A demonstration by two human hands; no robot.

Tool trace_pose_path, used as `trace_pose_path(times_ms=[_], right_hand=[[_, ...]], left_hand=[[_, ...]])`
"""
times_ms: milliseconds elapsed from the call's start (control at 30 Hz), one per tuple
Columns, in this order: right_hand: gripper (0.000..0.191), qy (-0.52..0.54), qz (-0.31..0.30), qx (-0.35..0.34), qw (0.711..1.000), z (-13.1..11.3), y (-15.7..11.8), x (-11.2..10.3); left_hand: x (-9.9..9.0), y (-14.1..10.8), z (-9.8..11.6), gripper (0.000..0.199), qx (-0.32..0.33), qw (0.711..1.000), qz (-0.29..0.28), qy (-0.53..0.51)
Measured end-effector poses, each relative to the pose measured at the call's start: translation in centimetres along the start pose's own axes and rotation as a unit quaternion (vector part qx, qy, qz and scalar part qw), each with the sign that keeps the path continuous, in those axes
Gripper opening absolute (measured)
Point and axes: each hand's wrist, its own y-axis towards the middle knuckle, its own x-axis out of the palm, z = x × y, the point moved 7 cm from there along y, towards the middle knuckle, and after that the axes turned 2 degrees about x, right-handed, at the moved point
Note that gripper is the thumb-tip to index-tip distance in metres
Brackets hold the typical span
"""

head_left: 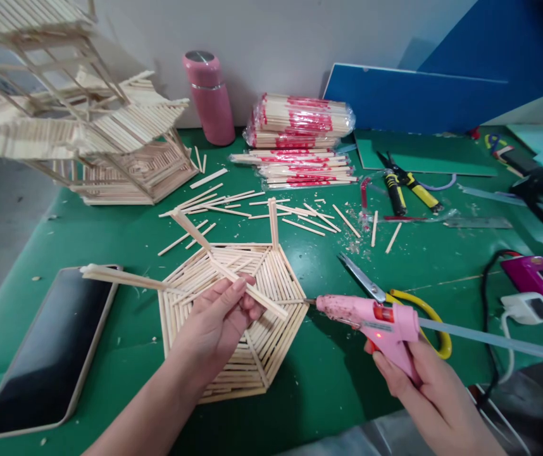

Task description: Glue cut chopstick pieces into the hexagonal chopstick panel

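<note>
My left hand pinches a pale wooden stick post above a polygonal base made of glued sticks. Several similar posts, one of them at the back corner, stand up from the base's edge. My right hand is wrapped around a pink hot glue gun, with a red light lit on its body. The gun's nozzle points left, at the base's right corner; whether it touches the wood I cannot tell. A translucent glue stick sticks out of the gun's back.
A phone lies at left. Yellow-handled scissors rest behind the glue gun, pliers farther back. Cut sticks are scattered behind the base. A stick-built model, pink flask and wrapped chopsticks stand along the wall.
</note>
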Motion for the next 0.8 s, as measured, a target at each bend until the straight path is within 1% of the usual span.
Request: trace_pose_path(times_ms=[67, 167, 233, 333, 400, 533, 700, 800], right_hand=[[0.026, -0.02, -0.003, -0.013, 1.0, 0.0, 0.0, -0.1], [0.023, -0.032, -0.023, -0.04, 0.998, -0.5, 0.2, 0.1], [0.024, -0.02, -0.025, -0.036, 0.999, -0.8, 0.4, 0.2], [0.03, -0.006, -0.012, -0.022, 1.0, -1.0, 0.7, 0.0], [0.031, -0.013, -0.013, -0.029, 0.999, -1.1, 0.8, -0.1], [0.03, -0.036, -0.04, -0.059, 0.997, -1.2, 0.7, 0.2], [0.033, -0.033, -0.019, -0.031, 0.999, -0.6, 0.6, -0.1], [0.031, -0.039, -0.035, -0.046, 0.998, -0.9, 0.6, 0.1]], left_hand=[[0.0, 0.0, 0.0, 0.008, 0.0, 1.0, 0.005, 0.0], [0.0, -0.1, 0.0, 0.009, -0.004, 1.0, 0.009, 0.007], [0.1, -0.1, 0.0, 0.009, -0.004, 1.0, 0.009, 0.011], [0.1, 0.0, 0.0, 0.009, 0.001, 1.0, 0.009, 0.014], [0.0, 0.0, 0.0, 0.01, 0.003, 1.0, 0.007, 0.017], [0.0, 0.1, -0.1, 0.01, 0.003, 1.0, 0.003, 0.019], [-0.1, 0.0, -0.1, 0.009, 0.0, 1.0, 0.011, 0.016], [-0.1, -0.1, 0.0, 0.008, -0.004, 1.0, 0.012, 0.016]])
